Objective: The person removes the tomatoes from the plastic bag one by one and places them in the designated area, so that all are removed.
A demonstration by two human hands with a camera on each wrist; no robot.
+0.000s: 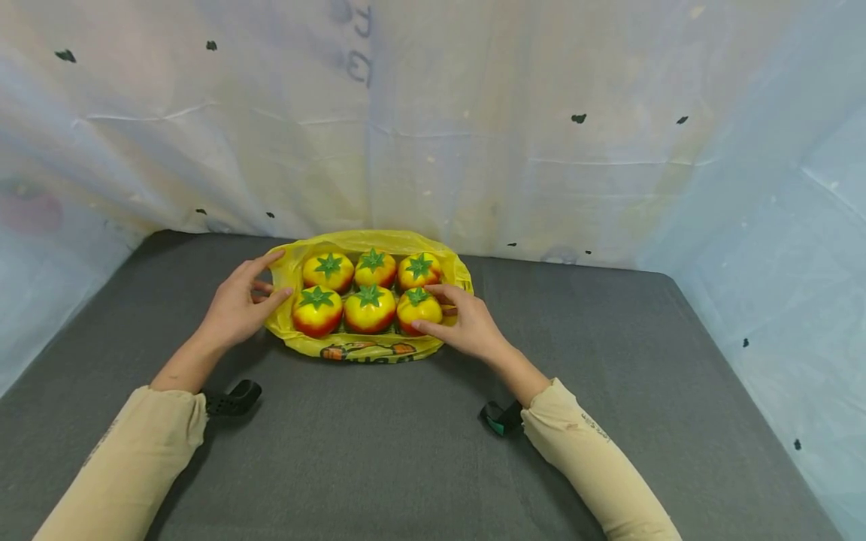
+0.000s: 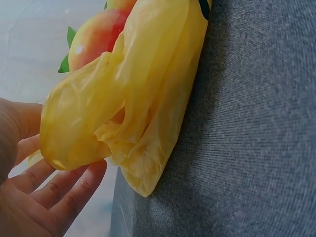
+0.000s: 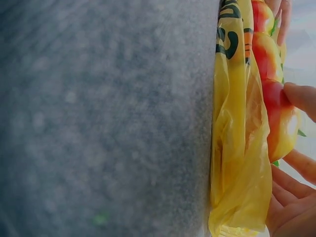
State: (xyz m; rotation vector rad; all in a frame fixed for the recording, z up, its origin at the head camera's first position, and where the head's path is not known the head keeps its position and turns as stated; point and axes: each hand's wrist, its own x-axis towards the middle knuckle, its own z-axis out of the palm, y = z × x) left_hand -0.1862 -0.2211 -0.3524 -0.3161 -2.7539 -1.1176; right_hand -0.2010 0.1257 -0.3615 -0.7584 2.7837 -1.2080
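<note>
Several yellow-and-red tomatoes with green star-shaped tops, artificial-looking and glossy, sit in two rows inside a yellow plastic bag (image 1: 368,349). Its rim is spread wide around them. My right hand (image 1: 468,321) grips the front right tomato (image 1: 414,309), thumb on its near side and fingers at its far right. In the right wrist view, the thumb presses that tomato's (image 3: 279,118) red part. At the bag's left end, my left hand (image 1: 237,300) touches the rim with fingers spread. The left wrist view shows the fairly straight fingers (image 2: 81,190) against a loose fold of the bag (image 2: 74,128).
The bag lies near the back of a dark grey cloth-covered table (image 1: 379,451). Pale plastic sheeting (image 1: 460,135) hangs behind the table and along both sides. A black strap (image 1: 237,398) shows by the left wrist, another (image 1: 499,417) by the right.
</note>
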